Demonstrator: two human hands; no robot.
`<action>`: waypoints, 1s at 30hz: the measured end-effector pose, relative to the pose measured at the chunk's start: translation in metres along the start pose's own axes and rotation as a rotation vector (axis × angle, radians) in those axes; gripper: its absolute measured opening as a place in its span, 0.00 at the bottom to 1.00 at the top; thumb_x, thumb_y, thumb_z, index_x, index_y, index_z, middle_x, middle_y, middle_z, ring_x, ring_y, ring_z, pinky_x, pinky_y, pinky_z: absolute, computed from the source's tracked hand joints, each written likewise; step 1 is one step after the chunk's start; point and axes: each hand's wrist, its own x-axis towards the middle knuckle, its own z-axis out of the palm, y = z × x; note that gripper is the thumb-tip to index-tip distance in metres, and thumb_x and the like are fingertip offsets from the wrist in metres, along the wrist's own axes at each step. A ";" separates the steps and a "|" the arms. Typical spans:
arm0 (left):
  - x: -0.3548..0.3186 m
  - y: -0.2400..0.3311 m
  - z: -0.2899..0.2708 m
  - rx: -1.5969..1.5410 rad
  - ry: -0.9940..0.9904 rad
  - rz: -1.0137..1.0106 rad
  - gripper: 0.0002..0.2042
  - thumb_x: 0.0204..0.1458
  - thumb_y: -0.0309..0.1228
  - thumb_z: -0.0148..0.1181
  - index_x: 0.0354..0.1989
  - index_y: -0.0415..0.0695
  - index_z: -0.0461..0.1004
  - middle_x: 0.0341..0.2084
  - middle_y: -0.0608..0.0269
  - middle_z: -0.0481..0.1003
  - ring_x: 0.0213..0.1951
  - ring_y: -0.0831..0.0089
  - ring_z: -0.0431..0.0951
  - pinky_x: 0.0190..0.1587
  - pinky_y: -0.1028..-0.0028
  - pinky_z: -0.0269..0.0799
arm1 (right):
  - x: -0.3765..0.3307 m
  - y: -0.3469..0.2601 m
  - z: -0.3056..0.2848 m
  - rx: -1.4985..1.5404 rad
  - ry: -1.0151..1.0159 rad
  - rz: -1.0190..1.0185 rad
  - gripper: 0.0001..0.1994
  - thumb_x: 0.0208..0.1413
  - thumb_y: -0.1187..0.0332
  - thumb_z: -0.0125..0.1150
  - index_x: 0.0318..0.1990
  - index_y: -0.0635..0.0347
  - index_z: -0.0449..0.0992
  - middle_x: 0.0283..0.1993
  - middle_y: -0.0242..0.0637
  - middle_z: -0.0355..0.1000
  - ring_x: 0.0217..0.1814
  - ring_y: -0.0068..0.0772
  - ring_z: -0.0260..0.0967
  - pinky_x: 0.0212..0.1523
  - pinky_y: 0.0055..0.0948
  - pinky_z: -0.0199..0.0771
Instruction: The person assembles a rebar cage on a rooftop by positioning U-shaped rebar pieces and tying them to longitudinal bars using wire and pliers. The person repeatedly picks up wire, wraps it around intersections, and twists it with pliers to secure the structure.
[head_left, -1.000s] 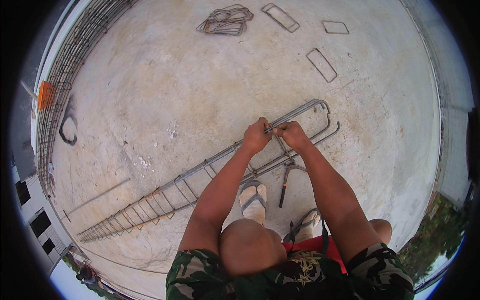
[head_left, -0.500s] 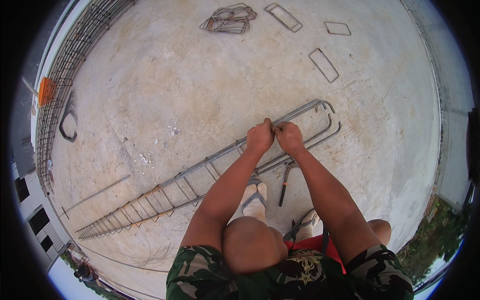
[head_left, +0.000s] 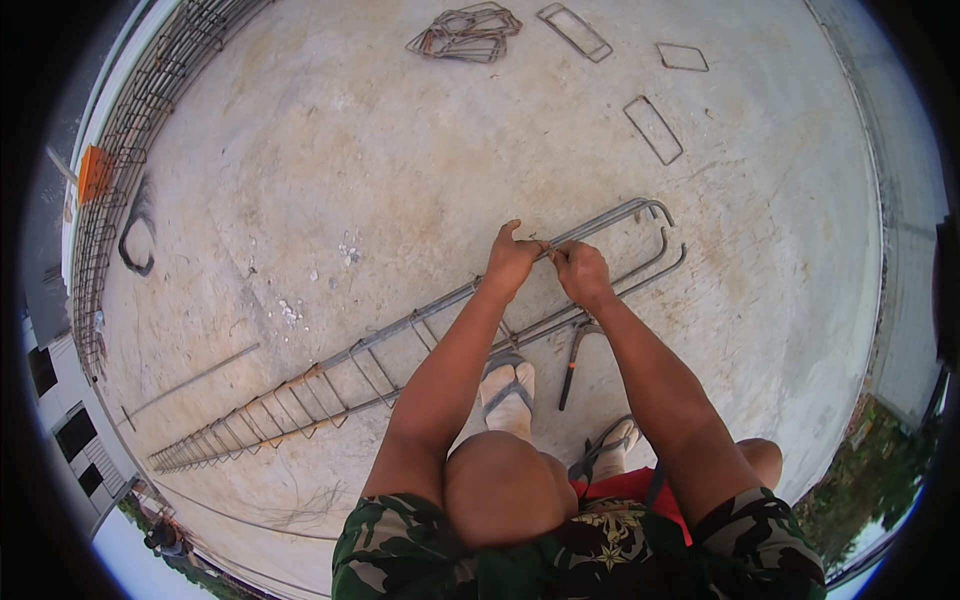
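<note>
At the lower edge of the view, the person's camouflage shorts [head_left: 590, 555] and bare knees fill the frame, with a strip of red cloth [head_left: 625, 487] between the legs. Both feet wear flip-flops: the left sandal [head_left: 507, 390] rests flat on the concrete floor [head_left: 330, 170], the right sandal [head_left: 610, 445] lies just beside the right forearm. A pair of pincers [head_left: 573, 362], dark with an orange-tipped handle, lies on the floor between the feet and just below the steel.

Both forearms reach forward to the rebar cage [head_left: 400, 345], a long assembly of parallel bars with stirrups that runs from lower left to upper right, its hooked bar ends [head_left: 655, 215] at the far right. The left hand [head_left: 513, 262] is closed over the upper bar, thumb raised. The right hand [head_left: 582, 272] sits just beside it, fingers pressed together on the same bar; it appears to pinch something thin there, possibly tie wire, though this is too small to confirm.

Farther out, a loose straight bar [head_left: 190, 380] lies at left. Beyond the cage, single rectangular stirrups [head_left: 653, 130] lie well apart on the floor, and a heap of stirrups [head_left: 465, 32] sits near the top. A second long cage [head_left: 130, 160] runs along the left edge, with an orange object [head_left: 93, 172] beside it.
</note>
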 end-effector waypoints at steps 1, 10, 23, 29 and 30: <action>0.004 -0.002 -0.001 0.004 -0.036 -0.034 0.22 0.44 0.30 0.63 0.47 0.31 0.69 0.31 0.56 0.77 0.36 0.71 0.74 0.36 0.75 0.68 | 0.000 0.000 0.000 -0.005 0.001 0.001 0.13 0.54 0.61 0.55 0.29 0.63 0.77 0.30 0.54 0.73 0.37 0.57 0.72 0.38 0.47 0.70; 0.026 -0.012 -0.010 0.408 -0.096 0.135 0.11 0.45 0.28 0.60 0.35 0.33 0.76 0.25 0.55 0.77 0.24 0.71 0.74 0.27 0.73 0.68 | -0.004 -0.003 0.006 -0.136 0.065 -0.059 0.12 0.53 0.61 0.55 0.31 0.64 0.75 0.34 0.52 0.72 0.37 0.54 0.72 0.38 0.45 0.73; 0.038 -0.015 0.014 0.351 -0.124 0.120 0.07 0.46 0.26 0.59 0.31 0.36 0.78 0.24 0.52 0.79 0.27 0.67 0.80 0.32 0.72 0.75 | -0.007 -0.008 0.007 -0.295 0.160 -0.083 0.12 0.48 0.63 0.55 0.28 0.66 0.75 0.31 0.52 0.72 0.33 0.50 0.74 0.35 0.42 0.76; 0.002 0.000 0.006 0.601 0.016 0.402 0.09 0.49 0.29 0.55 0.35 0.41 0.78 0.31 0.49 0.78 0.36 0.53 0.78 0.40 0.63 0.73 | -0.004 -0.027 0.006 -0.417 0.051 -0.059 0.13 0.53 0.64 0.49 0.32 0.64 0.77 0.35 0.51 0.73 0.37 0.50 0.75 0.40 0.41 0.76; -0.005 0.006 0.005 0.605 -0.015 0.399 0.11 0.48 0.28 0.54 0.38 0.40 0.77 0.34 0.47 0.77 0.38 0.53 0.78 0.42 0.63 0.73 | -0.003 -0.031 -0.002 -0.439 -0.039 -0.048 0.13 0.53 0.64 0.48 0.34 0.63 0.77 0.36 0.51 0.73 0.39 0.49 0.75 0.41 0.41 0.75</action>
